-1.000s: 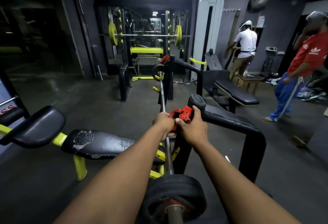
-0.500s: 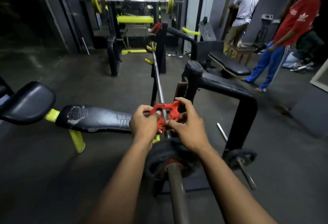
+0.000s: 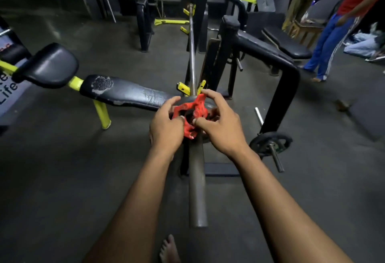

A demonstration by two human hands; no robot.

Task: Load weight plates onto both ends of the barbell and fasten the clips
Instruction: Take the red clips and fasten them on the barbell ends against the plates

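Both hands — left (image 3: 166,125), right (image 3: 218,125) — pinch the red clip (image 3: 190,115) on the sleeve (image 3: 196,179) against the plate (image 3: 208,104) — it probably needs clamping next.

- The barbell (image 3: 192,58) runs from the near foreground away toward the racks, its near sleeve end pointing at the viewer.
- A clip (image 3: 191,115) sits on the sleeve, against the near face of a weight plate (image 3: 207,104).
- The left hand (image 3: 165,126) holds the clip from the left; the right hand (image 3: 218,123) holds it from the right.
- A bench (image 3: 125,94) lies left of the barbell, extending away to the left.
- A rack frame (image 3: 270,54) stands right of the barbell.
- A second plate (image 3: 270,143) on a short bar rests on the floor (image 3: 62,169) at the frame's foot, right of the hands.
- A bare foot (image 3: 169,248) stands on the floor below the sleeve end.
- Two persons stand at far right, behind another bench (image 3: 287,42).
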